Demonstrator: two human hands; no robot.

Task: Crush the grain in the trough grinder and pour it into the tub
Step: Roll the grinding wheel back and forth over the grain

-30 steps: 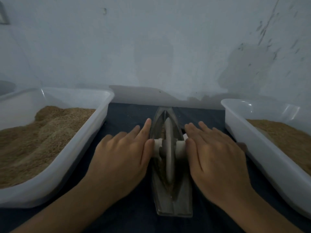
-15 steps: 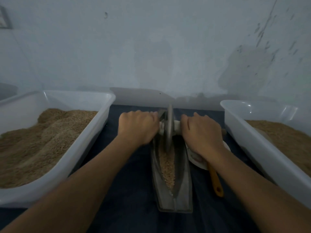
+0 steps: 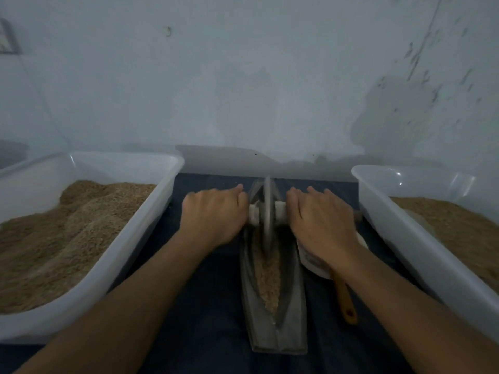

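Observation:
A grey metal trough grinder (image 3: 289,319) lies lengthwise on the dark cloth between two tubs. Crushed grain (image 3: 267,276) fills its groove. The grinding wheel (image 3: 267,209) stands upright at the far end of the trough, with a white axle sticking out on both sides. My left hand (image 3: 213,214) presses on the left axle stub, fingers stretched forward over it. My right hand (image 3: 321,222) presses on the right stub the same way. A white tub (image 3: 151,217) heaped with grain stands on the left. A second white tub (image 3: 399,230) with grain stands on the right.
A white dish (image 3: 313,263) with a wooden-handled tool (image 3: 345,300) lies right of the trough, partly under my right wrist. A pale wall runs close behind the table. Dark cloth (image 3: 210,306) covers the strip between the tubs.
The wheel has rolled from the middle of the trough to its far end and my arms have stretched out. Since half a second ago my curled fingers have straightened over the axle.

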